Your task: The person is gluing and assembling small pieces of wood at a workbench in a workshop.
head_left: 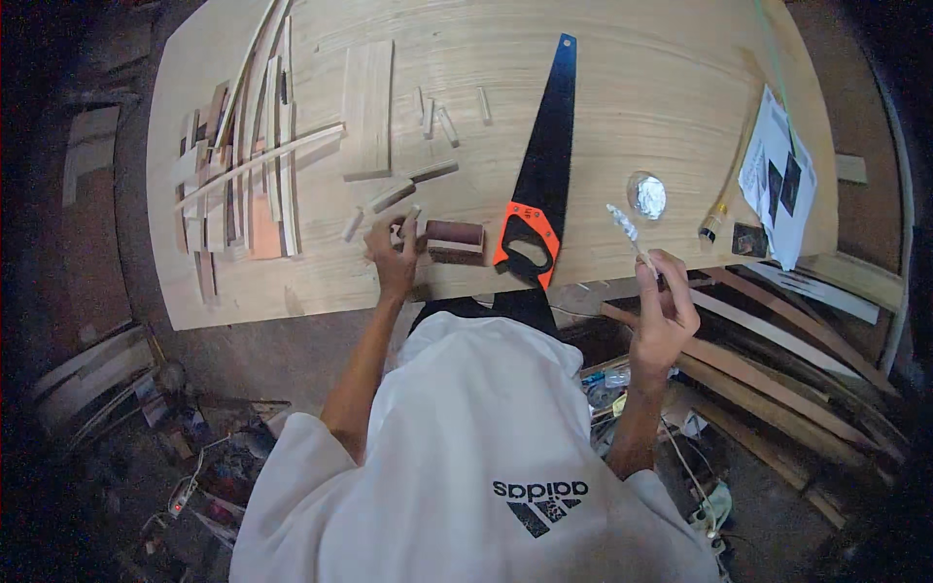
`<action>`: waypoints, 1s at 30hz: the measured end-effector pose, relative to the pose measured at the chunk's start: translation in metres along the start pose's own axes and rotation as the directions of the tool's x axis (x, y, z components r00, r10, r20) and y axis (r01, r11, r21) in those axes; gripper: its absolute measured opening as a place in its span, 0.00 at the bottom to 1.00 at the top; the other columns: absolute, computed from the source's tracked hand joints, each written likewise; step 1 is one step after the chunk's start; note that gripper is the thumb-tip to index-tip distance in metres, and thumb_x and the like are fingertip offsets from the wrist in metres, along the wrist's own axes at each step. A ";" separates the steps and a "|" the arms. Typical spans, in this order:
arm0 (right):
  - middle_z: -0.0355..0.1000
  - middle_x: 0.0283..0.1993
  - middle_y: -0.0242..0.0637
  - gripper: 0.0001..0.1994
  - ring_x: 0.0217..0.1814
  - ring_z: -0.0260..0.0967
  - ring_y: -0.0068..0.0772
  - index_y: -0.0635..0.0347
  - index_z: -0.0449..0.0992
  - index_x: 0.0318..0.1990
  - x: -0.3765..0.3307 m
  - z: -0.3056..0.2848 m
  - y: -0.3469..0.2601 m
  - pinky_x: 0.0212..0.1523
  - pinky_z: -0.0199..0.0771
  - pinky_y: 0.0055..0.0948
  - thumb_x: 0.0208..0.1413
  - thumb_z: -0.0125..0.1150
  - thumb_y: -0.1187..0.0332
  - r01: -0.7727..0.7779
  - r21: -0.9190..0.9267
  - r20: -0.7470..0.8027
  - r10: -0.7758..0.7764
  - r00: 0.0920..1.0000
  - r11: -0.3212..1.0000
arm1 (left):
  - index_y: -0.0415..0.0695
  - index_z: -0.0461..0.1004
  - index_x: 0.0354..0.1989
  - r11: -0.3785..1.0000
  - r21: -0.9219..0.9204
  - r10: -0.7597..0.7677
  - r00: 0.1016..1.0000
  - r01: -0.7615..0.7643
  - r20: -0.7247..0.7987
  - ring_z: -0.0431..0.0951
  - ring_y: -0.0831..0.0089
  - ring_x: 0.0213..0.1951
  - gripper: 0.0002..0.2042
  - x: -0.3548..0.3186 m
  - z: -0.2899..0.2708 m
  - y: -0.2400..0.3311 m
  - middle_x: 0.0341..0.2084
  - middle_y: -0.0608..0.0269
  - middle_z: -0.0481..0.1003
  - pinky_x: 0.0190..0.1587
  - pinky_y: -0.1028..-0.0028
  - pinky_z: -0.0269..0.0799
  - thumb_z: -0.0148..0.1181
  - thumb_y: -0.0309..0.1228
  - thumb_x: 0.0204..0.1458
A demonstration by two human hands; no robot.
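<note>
My right hand (664,316) is raised off the table's front edge, closed around a thin stick (639,248). White, paste-like stuff coats the stick's far end (622,222). Just beyond it sits a small round silvery dish (646,196) with a shiny white surface. At the front of the table, my left hand (394,255) pinches a small pale wood piece (412,214), partly hidden by the fingers. Right beside that hand lies a block wrapped in reddish-brown sandpaper (455,241). Short wood blocks (393,196) rest just beyond the left hand.
A handsaw with an orange handle (530,243) lies between my hands. Wood strips (262,146) are piled at the left, near a flat board (369,109). Several short sticks (447,126) lie mid-table. At the right are a printed sheet (777,185) and a small bottle-like cylinder (713,222).
</note>
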State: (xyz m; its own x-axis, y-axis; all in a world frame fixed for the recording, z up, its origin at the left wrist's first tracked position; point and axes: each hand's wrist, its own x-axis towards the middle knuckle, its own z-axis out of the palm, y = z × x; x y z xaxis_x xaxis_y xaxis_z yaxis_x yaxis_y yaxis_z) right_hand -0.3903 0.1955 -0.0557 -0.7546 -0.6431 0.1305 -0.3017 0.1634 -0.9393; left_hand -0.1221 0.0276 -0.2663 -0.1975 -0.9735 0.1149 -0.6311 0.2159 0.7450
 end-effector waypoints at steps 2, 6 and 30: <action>0.75 0.44 0.43 0.10 0.48 0.71 0.33 0.68 0.79 0.43 0.001 0.002 -0.003 0.52 0.69 0.28 0.52 0.62 0.83 -0.118 0.006 0.005 0.118 0.993 0.993 | 0.46 0.75 0.43 0.969 0.231 0.071 0.995 -0.086 0.071 0.72 0.62 0.42 0.10 -0.002 -0.010 -0.023 0.39 0.61 0.74 0.49 0.63 0.59 0.62 0.32 0.53; 0.75 0.44 0.42 0.10 0.49 0.71 0.33 0.68 0.79 0.43 0.003 0.006 0.004 0.52 0.69 0.29 0.52 0.63 0.82 -0.039 -0.029 0.030 0.040 0.999 0.999 | 0.46 0.74 0.44 0.909 0.412 0.018 0.994 -0.063 0.112 0.71 0.60 0.46 0.12 0.000 -0.015 -0.021 0.43 0.60 0.72 0.50 0.61 0.60 0.63 0.34 0.52; 0.74 0.43 0.36 0.13 0.38 0.68 0.18 0.66 0.69 0.54 -0.006 0.048 -0.028 0.39 0.71 0.21 0.64 0.52 0.75 -0.192 0.254 0.253 0.127 0.959 0.948 | 0.36 0.73 0.49 0.724 -0.500 -0.167 0.825 0.475 0.540 0.79 0.74 0.36 0.15 0.096 -0.037 0.038 0.32 0.62 0.77 0.36 0.73 0.74 0.59 0.35 0.60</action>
State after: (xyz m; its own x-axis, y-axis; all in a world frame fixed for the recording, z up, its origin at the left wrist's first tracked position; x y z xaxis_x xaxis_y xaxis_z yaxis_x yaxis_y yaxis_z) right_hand -0.3490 0.1587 -0.0451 -0.6143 -0.7856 -0.0742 0.0070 0.0886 -0.9960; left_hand -0.1376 -0.0604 -0.2029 -0.4623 -0.7989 -0.3848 -0.1755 -0.3430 0.9228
